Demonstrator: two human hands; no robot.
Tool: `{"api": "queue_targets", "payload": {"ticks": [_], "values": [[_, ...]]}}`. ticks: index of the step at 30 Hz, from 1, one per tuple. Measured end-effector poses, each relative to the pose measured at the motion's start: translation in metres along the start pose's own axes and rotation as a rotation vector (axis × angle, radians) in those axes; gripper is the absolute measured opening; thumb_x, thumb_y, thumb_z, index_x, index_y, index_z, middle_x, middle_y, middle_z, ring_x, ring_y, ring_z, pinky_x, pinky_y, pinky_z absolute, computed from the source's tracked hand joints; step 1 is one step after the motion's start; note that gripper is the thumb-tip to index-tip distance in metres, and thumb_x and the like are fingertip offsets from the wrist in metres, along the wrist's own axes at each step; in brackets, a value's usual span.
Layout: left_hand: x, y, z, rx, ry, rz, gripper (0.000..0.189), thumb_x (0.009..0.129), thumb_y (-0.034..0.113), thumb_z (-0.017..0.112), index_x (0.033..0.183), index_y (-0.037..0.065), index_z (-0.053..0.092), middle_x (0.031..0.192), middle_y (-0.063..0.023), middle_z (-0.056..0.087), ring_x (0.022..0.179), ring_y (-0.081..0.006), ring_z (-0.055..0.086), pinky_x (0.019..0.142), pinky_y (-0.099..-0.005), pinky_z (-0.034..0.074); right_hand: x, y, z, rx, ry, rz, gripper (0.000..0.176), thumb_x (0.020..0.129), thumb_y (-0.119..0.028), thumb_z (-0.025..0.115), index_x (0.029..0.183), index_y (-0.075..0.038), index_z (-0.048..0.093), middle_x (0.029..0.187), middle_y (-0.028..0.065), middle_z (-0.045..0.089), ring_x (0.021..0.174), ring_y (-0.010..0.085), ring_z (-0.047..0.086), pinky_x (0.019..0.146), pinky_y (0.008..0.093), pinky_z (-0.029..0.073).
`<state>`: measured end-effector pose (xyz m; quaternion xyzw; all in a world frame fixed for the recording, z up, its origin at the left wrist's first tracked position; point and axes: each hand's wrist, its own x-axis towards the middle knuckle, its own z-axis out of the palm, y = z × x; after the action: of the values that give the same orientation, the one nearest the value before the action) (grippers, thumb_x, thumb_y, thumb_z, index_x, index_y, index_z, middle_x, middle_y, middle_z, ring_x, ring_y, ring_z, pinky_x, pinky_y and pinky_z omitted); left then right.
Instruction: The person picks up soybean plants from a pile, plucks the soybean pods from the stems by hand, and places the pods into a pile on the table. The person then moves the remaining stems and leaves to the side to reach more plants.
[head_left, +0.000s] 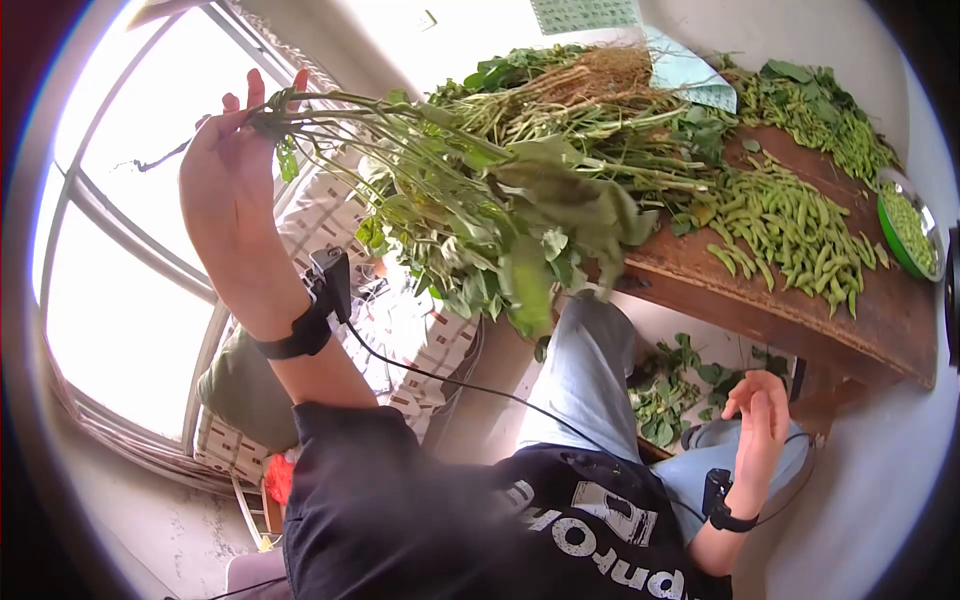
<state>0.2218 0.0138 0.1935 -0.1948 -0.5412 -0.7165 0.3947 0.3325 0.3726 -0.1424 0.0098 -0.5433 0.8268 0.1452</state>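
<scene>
My left hand (235,160), raised at the left in front of the window, is closed around the gathered stems of a leafy soybean plant (400,140). Its leaves hang to the right, past the table's near edge, and some are smeared by motion. Lower right, my right hand (758,420) hovers over my leg with loosely bent fingers; nothing shows in it. On the wooden table (700,290) lies a heap of picked green soybean pods (790,225). Behind the held plant rests a pile of uprooted soybean plants (600,100) with brown roots.
A green-sided bowl (908,230) of shelled beans stands at the table's right end. More pods and leaves (820,110) lie along the wall. Stripped leaves (665,395) are on the floor under the table. A cable (440,378) runs from my left wrist across my body.
</scene>
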Motion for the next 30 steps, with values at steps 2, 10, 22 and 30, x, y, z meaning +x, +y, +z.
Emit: {"api": "queue_targets", "payload": {"ticks": [2,10,22,30], "values": [[0.009,0.009,0.000,0.029,-0.003,0.003,0.043,0.083,-0.017,0.037,0.123,-0.012,0.021,0.123,-0.0212,0.029,0.119,-0.0358,0.047,0.103,-0.0696,0.039,-0.001,-0.001,0.000,-0.018,-0.002,0.004,0.022,0.098,-0.016,0.048,0.109,0.001,0.057,0.085,0.0070,0.061,0.068,0.0126,0.054,0.066,0.0255,0.044],[0.114,0.027,-0.019,1.063,-0.488,0.667,0.042,0.100,0.005,0.039,0.141,0.002,0.029,0.134,-0.0174,0.048,0.119,-0.0240,0.055,0.100,-0.0363,0.047,-0.003,-0.008,-0.005,-0.120,-0.045,0.066,0.026,0.100,-0.023,0.050,0.105,0.001,0.058,0.085,0.0068,0.062,0.071,0.0130,0.057,0.068,0.0254,0.046],[0.076,-0.220,-0.021,1.531,-1.192,0.028,0.058,0.098,0.039,0.048,0.149,0.019,0.030,0.152,-0.0145,0.031,0.141,-0.0288,0.029,0.118,-0.0500,0.020,0.113,-0.177,0.098,-0.514,-0.479,-0.322,0.019,0.089,-0.004,0.060,0.107,0.003,0.060,0.096,0.0123,0.065,0.086,0.0203,0.064,0.080,0.0312,0.051],[0.030,-0.269,-0.060,1.415,-0.999,0.180,0.063,0.090,0.058,0.047,0.145,0.030,0.038,0.144,-0.0164,0.041,0.133,-0.0346,0.037,0.109,-0.0618,0.023,0.363,-0.199,0.302,-1.156,-0.712,-0.748,0.020,0.095,-0.015,0.055,0.105,0.000,0.060,0.100,0.0074,0.065,0.097,0.0149,0.060,0.088,0.0304,0.046]]}}
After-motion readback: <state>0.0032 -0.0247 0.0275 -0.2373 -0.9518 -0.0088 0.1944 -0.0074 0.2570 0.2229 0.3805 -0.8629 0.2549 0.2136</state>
